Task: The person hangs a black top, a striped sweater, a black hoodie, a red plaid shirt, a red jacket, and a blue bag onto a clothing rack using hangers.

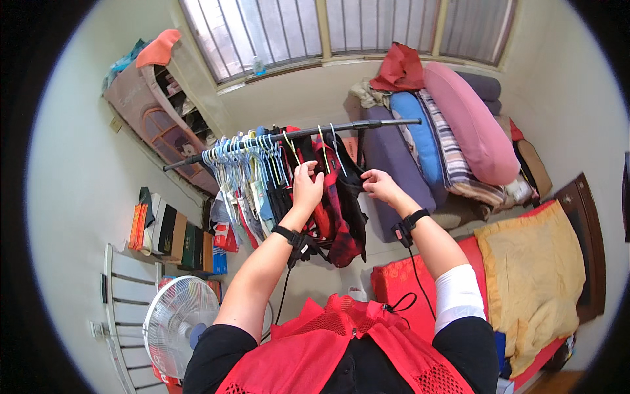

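Observation:
A dark rail point(341, 127) carries a row of hanging clothes. My left hand point(307, 187) is raised among the red and black garments, just below a pale yellow hanger point(291, 147). Its fingers are bent, and whatever they grip is hidden. At the right end of the row, my right hand point(382, 186) pinches the edge of a black garment point(355, 217) on a light blue hanger point(337, 150). Between my hands hangs a red and black checked shirt point(342, 240), with another pale yellow hanger point(323, 150) above it.
Many light blue hangers point(239, 152) with pale clothes crowd the rail's left part. A white fan point(180, 318) stands lower left, near stacked boxes point(174, 233). A purple sofa point(387, 174) piled with cushions is behind right; a bed with a yellow cover point(531, 276) lies right.

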`<state>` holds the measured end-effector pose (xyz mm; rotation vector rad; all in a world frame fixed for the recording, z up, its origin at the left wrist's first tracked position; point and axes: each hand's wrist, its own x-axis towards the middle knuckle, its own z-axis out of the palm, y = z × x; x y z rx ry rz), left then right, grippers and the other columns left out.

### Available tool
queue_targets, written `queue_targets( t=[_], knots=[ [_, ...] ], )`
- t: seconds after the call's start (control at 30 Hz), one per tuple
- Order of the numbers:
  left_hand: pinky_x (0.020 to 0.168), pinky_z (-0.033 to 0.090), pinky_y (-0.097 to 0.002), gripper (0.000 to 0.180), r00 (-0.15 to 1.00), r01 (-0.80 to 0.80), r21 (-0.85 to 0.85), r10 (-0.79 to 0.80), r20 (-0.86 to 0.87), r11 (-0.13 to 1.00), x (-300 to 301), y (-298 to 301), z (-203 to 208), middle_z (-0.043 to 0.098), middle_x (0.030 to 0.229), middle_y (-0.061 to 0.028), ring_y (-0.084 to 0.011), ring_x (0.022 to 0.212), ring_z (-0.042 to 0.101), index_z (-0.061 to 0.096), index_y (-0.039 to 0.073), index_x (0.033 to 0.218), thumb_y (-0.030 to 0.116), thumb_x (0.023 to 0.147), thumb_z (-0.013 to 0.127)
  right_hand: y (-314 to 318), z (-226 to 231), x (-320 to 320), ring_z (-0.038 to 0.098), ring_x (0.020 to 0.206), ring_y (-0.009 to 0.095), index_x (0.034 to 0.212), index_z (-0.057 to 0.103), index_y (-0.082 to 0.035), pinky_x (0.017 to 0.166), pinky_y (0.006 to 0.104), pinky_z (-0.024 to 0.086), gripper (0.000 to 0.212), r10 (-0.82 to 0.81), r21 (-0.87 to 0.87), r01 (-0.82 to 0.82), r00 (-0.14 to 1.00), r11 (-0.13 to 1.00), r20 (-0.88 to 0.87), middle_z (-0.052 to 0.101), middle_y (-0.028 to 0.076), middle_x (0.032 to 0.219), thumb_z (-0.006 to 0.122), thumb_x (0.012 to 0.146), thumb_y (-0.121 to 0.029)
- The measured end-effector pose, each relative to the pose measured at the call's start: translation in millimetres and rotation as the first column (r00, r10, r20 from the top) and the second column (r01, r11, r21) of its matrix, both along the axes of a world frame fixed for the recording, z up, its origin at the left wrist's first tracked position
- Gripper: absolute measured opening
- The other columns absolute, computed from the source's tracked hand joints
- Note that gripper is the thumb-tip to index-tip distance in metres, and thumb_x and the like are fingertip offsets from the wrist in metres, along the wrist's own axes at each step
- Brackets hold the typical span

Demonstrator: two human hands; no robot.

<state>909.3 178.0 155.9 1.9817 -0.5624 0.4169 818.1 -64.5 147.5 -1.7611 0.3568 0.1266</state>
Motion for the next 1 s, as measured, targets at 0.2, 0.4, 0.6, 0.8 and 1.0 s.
queue_targets(
  t=[0.2,0.4,0.6,0.8,1.0],
  knots=[
    [0.077,0.054,-0.0303,0.025,0.894,0.397,-0.077,-0.404,-0.194,0.915,-78,12,-17,0.067,0.101,-0.0081,-0.0151,0.082,0.064,0.064,0.0,0.112,0.008,0.089,0.072,-3,1,-112,0.064,0.089,0.011,0.122,0.064,-0.009,0.077,0.0299,0.055,0.028,-0.157,0.019,0.159,0.983,0.987,-0.098,0.067,0.0,0.1,0.068,0.095,-0.013],
    [0.08,0.054,-0.0303,0.026,0.724,0.616,-0.081,-0.604,-0.333,0.784,-153,-8,-47,0.069,0.104,-0.0076,-0.0141,0.085,0.063,0.064,-0.001,0.114,0.01,0.092,0.071,6,-17,-271,0.065,0.082,0.011,0.119,0.063,-0.009,0.069,0.0289,0.055,0.025,-0.377,0.069,0.395,0.908,0.916,-0.184,0.068,0.0,0.098,0.068,0.096,-0.016],
    [0.085,0.053,-0.0292,0.024,0.483,0.807,-0.142,-0.78,-0.399,0.573,-249,-51,-69,0.07,0.103,-0.0057,-0.0133,0.09,0.064,0.066,0.0,0.113,0.012,0.092,0.072,38,-25,-435,0.068,0.084,0.014,0.124,0.064,-0.006,0.072,0.033,0.059,0.029,-0.595,-0.022,0.603,0.779,0.797,-0.198,0.071,0.005,0.101,0.067,0.097,-0.018],
    [0.077,0.053,-0.0277,0.021,0.283,0.923,-0.12,-0.856,-0.434,0.365,-384,-95,-76,0.067,0.094,-0.0037,-0.0106,0.081,0.06,0.065,0.0,0.11,0.01,0.093,0.073,66,-37,-599,0.07,0.088,0.018,0.125,0.064,-0.006,0.074,0.0363,0.06,0.031,-0.762,-0.047,0.777,0.601,0.627,-0.241,0.072,0.007,0.103,0.068,0.097,-0.019],
    [0.075,0.053,-0.0296,0.024,0.137,0.988,0.002,-0.884,-0.446,0.152,-519,-128,-88,0.068,0.094,-0.0054,-0.0126,0.081,0.061,0.066,0.001,0.109,0.015,0.091,0.074,92,-76,-762,0.071,0.085,0.018,0.126,0.064,-0.005,0.072,0.0369,0.06,0.032,-0.842,-0.039,0.866,0.473,0.499,-0.259,0.073,0.008,0.101,0.068,0.097,-0.019]
  ],
)
